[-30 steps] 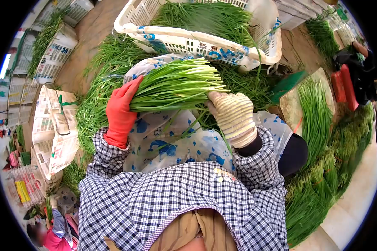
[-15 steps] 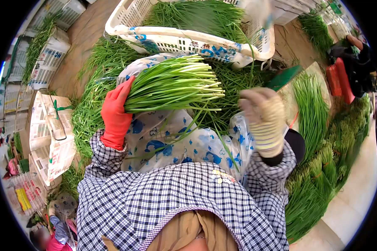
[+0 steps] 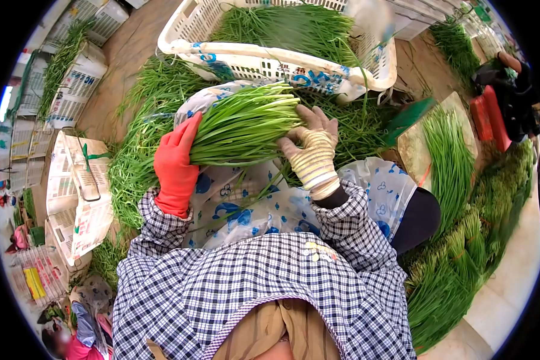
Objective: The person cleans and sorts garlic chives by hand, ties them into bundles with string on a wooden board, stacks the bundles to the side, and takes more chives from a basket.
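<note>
A bunch of garlic chives point(image 3: 243, 126) lies sideways above my lap, its pale cut ends toward the right. My left hand point(image 3: 177, 162), in a red glove, grips its leafy side. At the pale ends, my right hand point(image 3: 311, 150) cups the bunch in a striped, greyish glove, thumb below and fingers above. Part of that hold is hidden. Beneath, a clear plastic apron point(image 3: 234, 213) with blue prints covers my lap, and a few loose blades hang over it.
Ahead stands a white plastic crate point(image 3: 270, 57) with chives inside. Loose chives point(image 3: 132, 144) heap around my legs. To the right, a chive pile point(image 3: 447, 156) rests on a board beside a green plate point(image 3: 409, 120), with tied bundles point(image 3: 462, 264) nearer. A broken crate point(image 3: 75, 198) stands left.
My right hand has moved left from beside the bunch to its pale ends and now touches them. My left hand and the bunch have shifted slightly within the view.
</note>
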The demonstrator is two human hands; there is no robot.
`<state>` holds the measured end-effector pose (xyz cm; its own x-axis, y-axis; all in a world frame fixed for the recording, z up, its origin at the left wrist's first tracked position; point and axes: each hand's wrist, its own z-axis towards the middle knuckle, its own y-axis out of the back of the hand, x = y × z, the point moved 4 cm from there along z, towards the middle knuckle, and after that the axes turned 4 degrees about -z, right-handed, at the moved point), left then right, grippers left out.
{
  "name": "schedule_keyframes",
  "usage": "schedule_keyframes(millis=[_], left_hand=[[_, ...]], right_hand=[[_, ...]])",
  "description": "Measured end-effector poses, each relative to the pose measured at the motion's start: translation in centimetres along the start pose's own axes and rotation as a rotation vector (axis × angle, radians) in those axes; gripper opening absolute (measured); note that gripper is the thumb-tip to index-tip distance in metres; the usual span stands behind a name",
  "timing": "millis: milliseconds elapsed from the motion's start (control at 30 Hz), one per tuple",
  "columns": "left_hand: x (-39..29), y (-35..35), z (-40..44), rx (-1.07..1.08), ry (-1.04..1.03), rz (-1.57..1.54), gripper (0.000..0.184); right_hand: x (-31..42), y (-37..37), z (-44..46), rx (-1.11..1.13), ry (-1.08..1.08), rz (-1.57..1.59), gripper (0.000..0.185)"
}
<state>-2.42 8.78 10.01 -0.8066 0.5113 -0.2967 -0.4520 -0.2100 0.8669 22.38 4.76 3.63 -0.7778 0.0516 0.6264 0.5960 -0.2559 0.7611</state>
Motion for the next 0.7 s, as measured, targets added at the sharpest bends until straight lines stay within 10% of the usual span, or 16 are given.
schedule_keyframes(millis=[200, 467, 700], left_hand=[[0.3, -0.1, -0.2, -0.046, -0.021, -0.020, 0.066], [0.2, 0.1, -0.1, -0.027, -0.014, -0.020, 0.067], [0.1, 0.1, 0.2, -0.029, -0.025, -0.029, 0.069]], right_hand=[[-1.4, 1.7, -0.2, -0.162, 0.107, -0.393, 0.022], [-2.4, 2.0, 0.1, -0.254, -0.034, 0.106, 0.011], [1.0, 5.2, -0.6, -0.363, 0.337, -0.224, 0.023]])
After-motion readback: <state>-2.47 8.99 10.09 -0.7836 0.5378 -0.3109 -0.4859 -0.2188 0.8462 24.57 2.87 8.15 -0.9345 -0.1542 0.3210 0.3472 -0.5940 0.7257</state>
